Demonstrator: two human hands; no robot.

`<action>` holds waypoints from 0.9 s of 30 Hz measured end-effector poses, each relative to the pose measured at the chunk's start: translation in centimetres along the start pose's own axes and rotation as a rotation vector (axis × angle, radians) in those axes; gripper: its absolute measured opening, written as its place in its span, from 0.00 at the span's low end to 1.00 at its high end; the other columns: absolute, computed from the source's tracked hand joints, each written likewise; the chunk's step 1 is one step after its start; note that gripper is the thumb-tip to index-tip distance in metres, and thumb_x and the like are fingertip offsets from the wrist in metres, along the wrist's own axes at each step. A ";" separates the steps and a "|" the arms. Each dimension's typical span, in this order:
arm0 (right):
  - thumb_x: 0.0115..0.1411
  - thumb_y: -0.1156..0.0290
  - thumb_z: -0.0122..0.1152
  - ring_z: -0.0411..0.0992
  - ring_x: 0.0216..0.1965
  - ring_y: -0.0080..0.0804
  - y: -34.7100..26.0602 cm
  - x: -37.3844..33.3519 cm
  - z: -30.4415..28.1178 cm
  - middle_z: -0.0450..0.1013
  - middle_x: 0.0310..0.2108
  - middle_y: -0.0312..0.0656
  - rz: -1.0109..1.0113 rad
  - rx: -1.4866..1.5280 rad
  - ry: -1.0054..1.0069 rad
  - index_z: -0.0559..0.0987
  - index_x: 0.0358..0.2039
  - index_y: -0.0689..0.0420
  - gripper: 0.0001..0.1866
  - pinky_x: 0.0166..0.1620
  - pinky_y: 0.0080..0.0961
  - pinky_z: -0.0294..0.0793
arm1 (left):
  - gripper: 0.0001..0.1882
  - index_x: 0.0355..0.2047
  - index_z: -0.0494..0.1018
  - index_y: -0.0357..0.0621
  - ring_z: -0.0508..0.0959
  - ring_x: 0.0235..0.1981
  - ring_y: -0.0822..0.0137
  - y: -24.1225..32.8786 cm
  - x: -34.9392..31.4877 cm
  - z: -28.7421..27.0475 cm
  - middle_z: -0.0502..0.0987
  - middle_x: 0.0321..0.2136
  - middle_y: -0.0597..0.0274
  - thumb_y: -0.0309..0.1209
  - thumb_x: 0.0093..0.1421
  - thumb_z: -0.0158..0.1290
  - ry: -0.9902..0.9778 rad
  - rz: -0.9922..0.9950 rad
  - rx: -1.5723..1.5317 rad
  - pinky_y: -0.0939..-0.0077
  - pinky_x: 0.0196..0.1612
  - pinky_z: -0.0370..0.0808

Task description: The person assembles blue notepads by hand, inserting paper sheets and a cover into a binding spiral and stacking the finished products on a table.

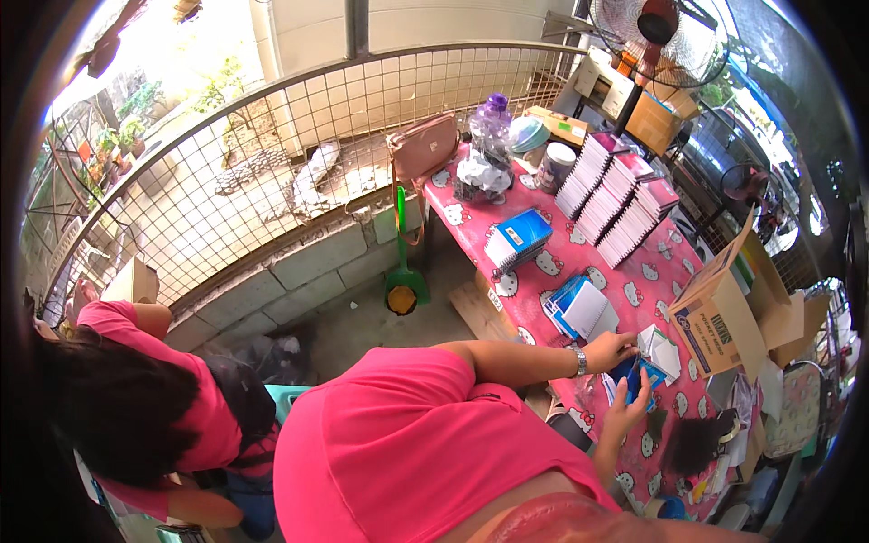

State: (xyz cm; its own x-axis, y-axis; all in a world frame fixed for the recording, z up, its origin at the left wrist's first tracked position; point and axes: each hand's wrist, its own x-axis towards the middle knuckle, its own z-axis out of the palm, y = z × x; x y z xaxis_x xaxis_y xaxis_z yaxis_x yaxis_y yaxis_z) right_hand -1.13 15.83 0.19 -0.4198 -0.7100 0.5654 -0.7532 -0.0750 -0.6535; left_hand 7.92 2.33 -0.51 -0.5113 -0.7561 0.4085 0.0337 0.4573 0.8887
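Both of my hands meet over the right part of a table with a pink cartoon-cat cloth (625,290). My left hand (612,351), with a metal watch at its wrist, has thumb and fingers pinched at the upper end of a small blue notebook (621,373). What the pinch holds is too small to make out. Just below, my right hand (628,404) is closed around the notebook's lower side. Open blue-and-white notebooks (664,355) lie beside my fingers. To the left of them rests a fanned pile of notebooks (584,308).
Blue spiral notebooks (519,241) and tall stacks of notebooks (615,199) stand farther back. An open cardboard box (715,317) sits at right; a dark brush-like thing (695,443) lies nearer. Another person in pink (195,389) sits at left. A green dustpan (405,285) is by the wall.
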 end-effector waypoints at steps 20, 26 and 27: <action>0.59 0.69 0.60 0.71 0.47 0.45 -1.6 1.3 -0.1 0.72 0.47 0.52 0.018 0.090 -0.016 0.72 0.54 0.64 0.23 0.50 0.37 0.70 | 0.12 0.37 0.78 0.39 0.80 0.31 0.49 2.7 -0.6 -1.5 0.79 0.28 0.44 0.32 0.54 0.56 -0.040 -0.085 0.028 0.60 0.37 0.77; 0.54 0.71 0.64 0.70 0.46 0.47 -1.8 1.2 -0.8 0.71 0.46 0.51 -0.056 -0.003 -0.039 0.76 0.51 0.60 0.23 0.49 0.40 0.69 | 0.10 0.35 0.78 0.35 0.80 0.27 0.53 1.7 -0.7 -1.9 0.78 0.25 0.47 0.27 0.53 0.56 -0.036 0.159 0.112 0.65 0.33 0.77; 0.53 0.71 0.64 0.70 0.46 0.47 -2.2 1.3 -1.1 0.71 0.45 0.51 -0.089 -0.012 -0.069 0.76 0.52 0.60 0.24 0.49 0.40 0.70 | 0.09 0.34 0.78 0.35 0.80 0.27 0.53 1.5 -0.8 -2.0 0.78 0.25 0.47 0.26 0.52 0.57 -0.027 0.203 0.116 0.65 0.32 0.77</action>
State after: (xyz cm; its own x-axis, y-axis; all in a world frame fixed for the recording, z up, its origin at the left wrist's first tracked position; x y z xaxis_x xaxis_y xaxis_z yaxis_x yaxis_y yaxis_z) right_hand -0.58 15.87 2.86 -0.3155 -0.7471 0.5850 -0.7921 -0.1322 -0.5959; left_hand 10.07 2.71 0.94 -0.5272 -0.6310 0.5691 0.0403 0.6505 0.7585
